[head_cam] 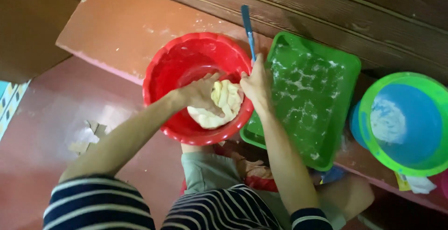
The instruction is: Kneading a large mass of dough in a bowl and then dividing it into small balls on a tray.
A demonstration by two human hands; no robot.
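Note:
A lump of pale yellow dough (220, 108) lies in a red plastic bowl (182, 62) on a reddish ledge. My left hand (200, 92) presses down on the dough from the left, fingers curled over it. At the bowl's right rim, my right hand (255, 84) grips a blue-handled tool (248, 29) whose handle points up and away; its working end is hidden behind the hand and dough.
A green rectangular tray (322, 71) dusted with flour stands right of the bowl. Farther right sits a blue bowl with a green rim (373, 99) holding some flour. The reddish ledge (116, 29) backs onto a wooden wall; red floor lies at left.

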